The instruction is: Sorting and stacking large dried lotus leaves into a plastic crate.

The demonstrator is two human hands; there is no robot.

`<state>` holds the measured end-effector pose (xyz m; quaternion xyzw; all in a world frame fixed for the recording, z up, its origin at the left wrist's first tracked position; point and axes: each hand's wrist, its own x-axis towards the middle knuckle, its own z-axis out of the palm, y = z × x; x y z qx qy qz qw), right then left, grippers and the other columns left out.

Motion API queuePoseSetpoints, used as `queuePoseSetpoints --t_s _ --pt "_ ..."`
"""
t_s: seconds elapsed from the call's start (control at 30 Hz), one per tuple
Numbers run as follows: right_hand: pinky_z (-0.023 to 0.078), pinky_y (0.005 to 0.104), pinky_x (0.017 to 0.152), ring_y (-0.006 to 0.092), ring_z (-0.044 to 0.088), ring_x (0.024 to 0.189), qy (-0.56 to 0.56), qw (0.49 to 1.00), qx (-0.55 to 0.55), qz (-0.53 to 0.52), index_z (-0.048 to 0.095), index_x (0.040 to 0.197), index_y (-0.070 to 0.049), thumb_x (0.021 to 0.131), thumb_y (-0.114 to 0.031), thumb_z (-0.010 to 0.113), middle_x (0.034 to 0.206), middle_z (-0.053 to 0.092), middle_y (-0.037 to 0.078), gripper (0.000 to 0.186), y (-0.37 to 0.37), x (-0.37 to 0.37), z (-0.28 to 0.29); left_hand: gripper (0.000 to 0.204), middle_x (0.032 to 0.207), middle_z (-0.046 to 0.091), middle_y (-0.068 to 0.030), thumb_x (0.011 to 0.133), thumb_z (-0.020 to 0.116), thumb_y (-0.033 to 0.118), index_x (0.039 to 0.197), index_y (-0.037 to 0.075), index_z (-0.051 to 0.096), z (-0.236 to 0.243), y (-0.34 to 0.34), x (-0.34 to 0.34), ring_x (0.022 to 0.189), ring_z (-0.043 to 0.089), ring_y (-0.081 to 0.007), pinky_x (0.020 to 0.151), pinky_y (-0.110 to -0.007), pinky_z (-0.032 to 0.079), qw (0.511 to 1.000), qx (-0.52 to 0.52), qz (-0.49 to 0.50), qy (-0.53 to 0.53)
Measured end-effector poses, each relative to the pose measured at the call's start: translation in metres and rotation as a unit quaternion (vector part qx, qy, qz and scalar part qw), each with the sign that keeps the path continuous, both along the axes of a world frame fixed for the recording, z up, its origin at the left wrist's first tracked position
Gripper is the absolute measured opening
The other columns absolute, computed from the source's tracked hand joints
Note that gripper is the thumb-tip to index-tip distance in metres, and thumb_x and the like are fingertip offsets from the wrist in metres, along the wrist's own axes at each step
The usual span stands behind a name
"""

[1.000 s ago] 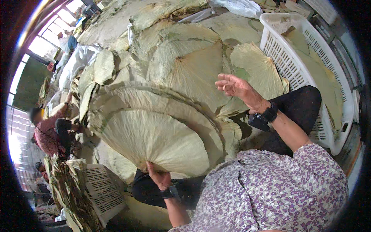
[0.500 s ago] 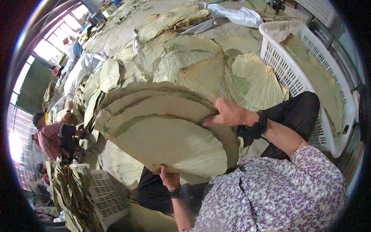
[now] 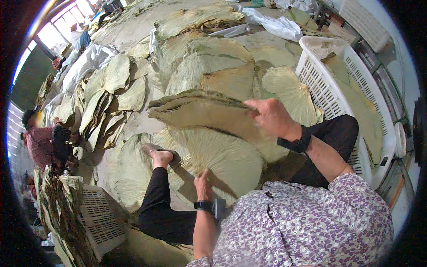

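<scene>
A stack of large, dried, pale-green leaves [image 3: 200, 111] is bent with its layered rim raised, and my right hand [image 3: 271, 115] is closed on that rim, slightly blurred. My left hand [image 3: 202, 184] pinches near the centre of the broad fan-shaped leaf surface [image 3: 222, 158] below it. Under and beyond my hands, more flat dried leaves [image 3: 124, 173] cover the floor. My left bare ankle and slipper [image 3: 158, 153] show on the leaves, left of my hands.
A white plastic crate [image 3: 324, 89] holding leaves stands at my right. Another crate [image 3: 100, 213] beside upright leaf bundles [image 3: 58, 213] is at lower left. A co-worker in red [image 3: 42, 147] crouches at left. Leaf piles [image 3: 106, 98] and white sacks [image 3: 273, 22] lie beyond.
The stack's rim has bent upward in my right hand, which moved up from its grip half a second ago. My left hand rose slightly rightward, and my left foot has come into view.
</scene>
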<state>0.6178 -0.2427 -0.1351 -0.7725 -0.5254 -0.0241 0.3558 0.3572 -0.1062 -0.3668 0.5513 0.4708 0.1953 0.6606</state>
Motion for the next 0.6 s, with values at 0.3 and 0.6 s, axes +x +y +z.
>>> queuePoseSetpoints --t_s 0.3,0.6 --pt "0.048 0.034 0.071 0.0206 0.064 0.075 0.216 0.971 0.092 -0.042 0.062 0.101 0.003 0.074 -0.003 0.064 0.085 0.068 0.015 0.028 -0.036 0.067 0.0 0.073 0.129 0.037 -0.02 0.075 0.067 0.019 0.13 -0.005 0.026 0.037 0.01 0.023 0.117 0.039 -0.0315 0.097 -0.043 0.031 0.934 0.355 0.02 0.008" --pt "0.045 0.0326 0.069 0.0145 0.053 0.076 0.354 0.931 -0.007 -0.087 0.062 0.09 0.004 0.076 -0.026 0.071 0.081 0.062 0.008 0.034 -0.039 0.069 -0.052 0.025 0.092 0.055 -0.0078 0.085 0.059 0.029 0.09 0.007 0.048 0.098 0.014 0.026 0.085 0.055 -0.0183 0.074 -0.036 0.048 0.968 -0.143 0.008 -0.205"
